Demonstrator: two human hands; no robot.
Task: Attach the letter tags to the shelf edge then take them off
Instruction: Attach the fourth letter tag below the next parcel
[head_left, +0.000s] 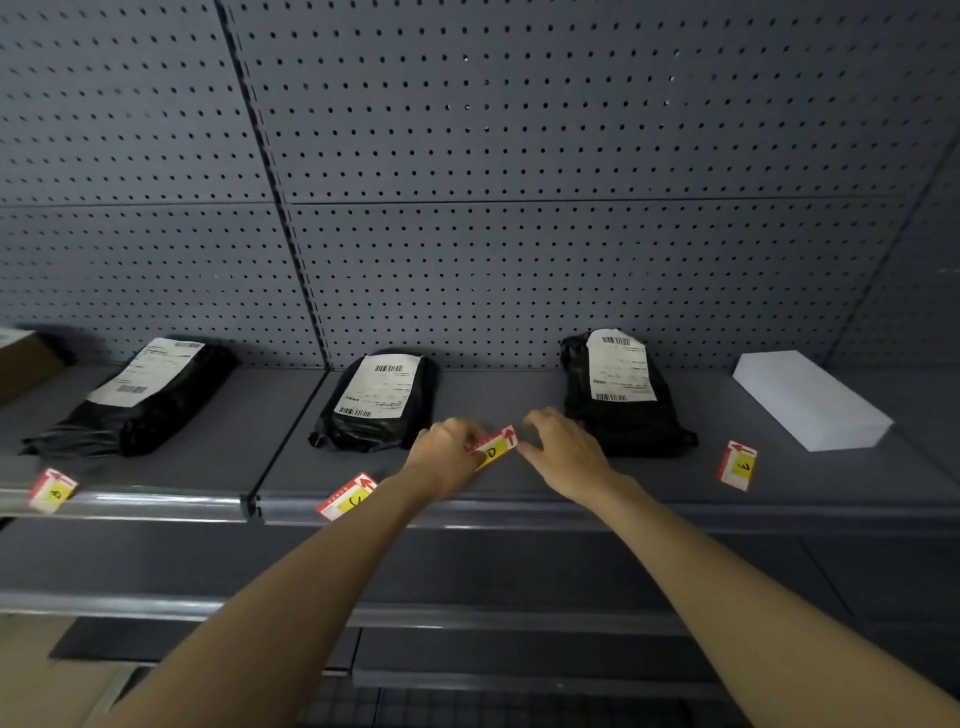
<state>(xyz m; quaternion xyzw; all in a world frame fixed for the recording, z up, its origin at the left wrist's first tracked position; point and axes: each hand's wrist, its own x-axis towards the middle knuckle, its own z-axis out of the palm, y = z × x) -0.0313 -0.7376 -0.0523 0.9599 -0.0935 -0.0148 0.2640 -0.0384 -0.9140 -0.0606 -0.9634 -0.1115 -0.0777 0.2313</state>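
Observation:
A red, white and yellow D tag (496, 446) is pinched at its left end by my left hand (448, 456), just above the grey shelf top. My right hand (563, 451) hovers right beside the tag's right end with fingers apart, holding nothing. A C tag (347, 497) lies at the shelf edge (519, 512), partly hidden behind my left forearm. A B tag (52, 491) sits at the shelf edge far left. An E tag (737, 466) lies on the shelf to the right.
Three black parcels with white labels lie on the shelf, at left (150, 397), middle (376, 402) and right (621, 395). A white box (810, 400) rests at far right, a cardboard box (21, 364) at far left. A pegboard wall (467, 182) rises behind. Lower shelves sit below.

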